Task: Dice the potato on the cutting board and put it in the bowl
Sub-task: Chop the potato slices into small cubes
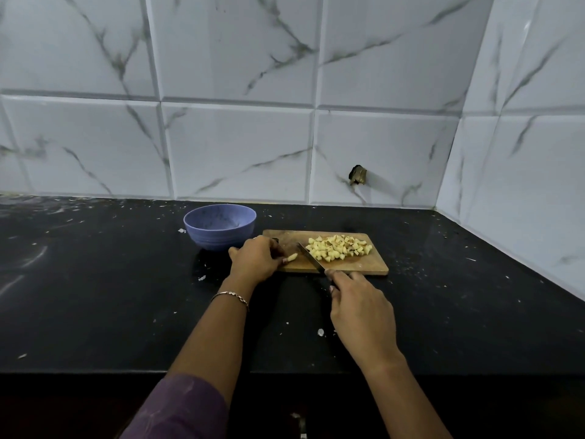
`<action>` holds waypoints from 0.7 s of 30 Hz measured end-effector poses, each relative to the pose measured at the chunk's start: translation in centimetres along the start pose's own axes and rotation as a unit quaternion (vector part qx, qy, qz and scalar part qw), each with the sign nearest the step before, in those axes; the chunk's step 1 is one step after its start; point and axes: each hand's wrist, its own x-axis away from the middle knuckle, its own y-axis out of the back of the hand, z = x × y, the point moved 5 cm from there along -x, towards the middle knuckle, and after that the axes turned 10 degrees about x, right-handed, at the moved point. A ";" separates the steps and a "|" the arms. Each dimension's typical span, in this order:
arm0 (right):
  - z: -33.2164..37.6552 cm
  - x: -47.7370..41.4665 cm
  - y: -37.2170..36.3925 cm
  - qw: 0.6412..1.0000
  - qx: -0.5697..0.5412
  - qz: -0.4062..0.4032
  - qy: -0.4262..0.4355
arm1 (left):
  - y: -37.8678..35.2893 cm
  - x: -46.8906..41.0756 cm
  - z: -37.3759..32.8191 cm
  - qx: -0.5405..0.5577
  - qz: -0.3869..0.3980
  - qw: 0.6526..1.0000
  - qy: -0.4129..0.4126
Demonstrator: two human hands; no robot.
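On the board's left end: one uncut potato strip lies on the cutting board, its left part hidden under fingertips.
Left hand: fingers curled down and clamped on the strip, likely pinning it so it cannot roll or slide under the blade.
Strip's axis: the long side runs roughly along the board's length. The free end points right, toward the blade, and slightly away from the person, so the blade meets it at an angle and can take off short cubes.
Right hand: wrapped tight round the knife handle, just off the board's near edge.
Knife: the blade slants from the near edge away and leftward, between the strip and the cubes. Whether its edge touches the wood I cannot tell.
Diced potato: pale cubes heaped on the board's right half, apparently kept clear of the cutting spot.
Bowl: blue and upright on the counter just off the board's far left corner, handy for scraping into. No potato shows inside.
Progress: dicing looks nearly finished, and the move to the bowl is not yet begun.
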 end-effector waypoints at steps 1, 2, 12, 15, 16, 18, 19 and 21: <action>0.0 0.0 0.0 1.000 -0.003 0.000 0.000 | -0.2 0.0 -0.3 -0.008 -0.005 1.000 -0.011; 0.0 0.0 0.0 1.000 -0.007 0.002 -0.001 | -0.4 -0.1 -0.4 -0.017 -0.009 1.000 -0.017; 0.0 0.1 0.0 1.000 -0.029 -0.009 0.006 | -0.8 -0.3 -1.0 -0.035 -0.016 0.999 -0.037; 0.1 0.0 -0.2 0.999 -0.029 0.001 0.018 | -0.9 -0.3 -0.9 -0.031 -0.016 0.999 -0.037; 0.1 0.0 -0.2 0.999 -0.028 0.005 0.019 | -0.9 -0.3 -0.9 -0.029 -0.017 0.999 -0.038; 0.1 -0.1 -0.3 0.999 -0.029 0.012 0.019 | -0.9 -0.4 -1.0 -0.027 -0.019 0.999 -0.038; 0.0 -0.1 -0.3 0.999 -0.031 0.014 0.019 | -1.0 -0.4 -1.0 -0.025 -0.019 0.999 -0.037; 0.0 -0.1 -0.3 0.999 -0.034 0.015 0.020 | -1.0 -0.4 -1.0 -0.024 -0.025 0.999 -0.035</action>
